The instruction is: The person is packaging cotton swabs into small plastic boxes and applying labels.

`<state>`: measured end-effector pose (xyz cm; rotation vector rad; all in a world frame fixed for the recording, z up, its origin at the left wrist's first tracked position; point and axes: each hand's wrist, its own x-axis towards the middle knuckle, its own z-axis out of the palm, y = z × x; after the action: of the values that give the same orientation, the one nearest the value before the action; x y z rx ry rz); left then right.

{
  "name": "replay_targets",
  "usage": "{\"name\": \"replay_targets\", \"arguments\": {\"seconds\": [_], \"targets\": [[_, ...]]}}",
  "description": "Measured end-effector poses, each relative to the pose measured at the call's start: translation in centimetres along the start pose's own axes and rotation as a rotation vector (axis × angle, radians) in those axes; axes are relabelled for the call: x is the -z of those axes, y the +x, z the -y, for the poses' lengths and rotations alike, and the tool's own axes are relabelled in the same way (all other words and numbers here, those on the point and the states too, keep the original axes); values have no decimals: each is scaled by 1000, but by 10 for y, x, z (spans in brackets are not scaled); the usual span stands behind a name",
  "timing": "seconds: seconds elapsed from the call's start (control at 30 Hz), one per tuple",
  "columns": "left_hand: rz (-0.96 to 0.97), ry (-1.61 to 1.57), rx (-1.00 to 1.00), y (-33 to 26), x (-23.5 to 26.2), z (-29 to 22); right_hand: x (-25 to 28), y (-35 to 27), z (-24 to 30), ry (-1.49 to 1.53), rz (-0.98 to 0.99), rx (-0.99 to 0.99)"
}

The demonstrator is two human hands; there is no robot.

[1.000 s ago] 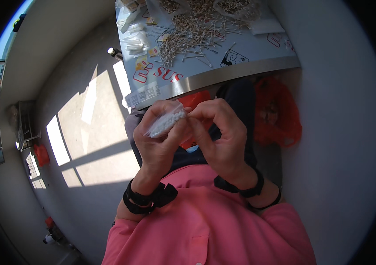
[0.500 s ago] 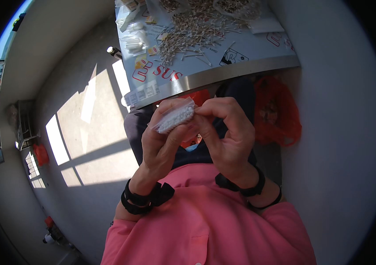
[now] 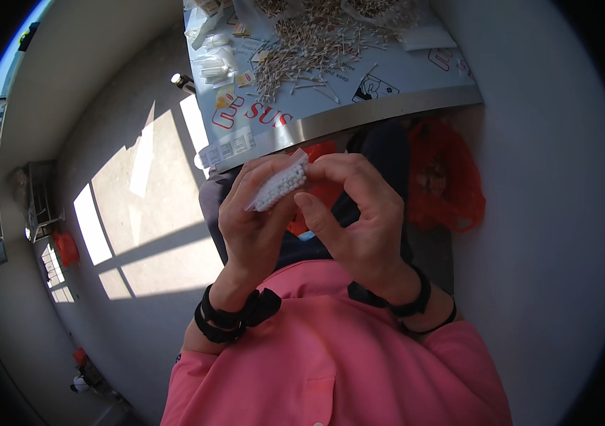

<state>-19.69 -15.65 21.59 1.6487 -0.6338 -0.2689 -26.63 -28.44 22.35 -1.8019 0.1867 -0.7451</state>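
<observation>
A small clear plastic bag packed with cotton swabs (image 3: pixel 281 186) is in my left hand (image 3: pixel 247 226), pinched between thumb and fingers above my lap. The white swab tips show in close rows, facing my right hand. My right hand (image 3: pixel 368 216) is beside the bag's right end. Its index finger is bent close to the bag's upper edge, and whether it touches cannot be made out. The right thumb stands apart from that finger, with a gap between them.
A metal-edged table (image 3: pixel 388 106) stands ahead, bearing a heap of loose cotton swabs (image 3: pixel 302 53) and filled clear packets (image 3: pixel 216 67). A red plastic bag (image 3: pixel 444 177) hangs below its right side, near the white wall (image 3: pixel 544 177). A dark bottle (image 3: pixel 183 83) stands left.
My right thumb has come away from the bag and dropped, parting from the index finger. My left hand has shifted slightly left with the bag, tilting it more steeply.
</observation>
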Motion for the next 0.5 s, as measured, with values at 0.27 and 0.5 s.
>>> {"name": "replay_targets", "arguments": {"seconds": [0.27,0.5], "targets": [[-13,118,-119,2,-5,3,-12,-7,0,-4,-106,-127],[32,99,-81,4,-1,11,-10,-8,-11,-20,-96,-66]]}}
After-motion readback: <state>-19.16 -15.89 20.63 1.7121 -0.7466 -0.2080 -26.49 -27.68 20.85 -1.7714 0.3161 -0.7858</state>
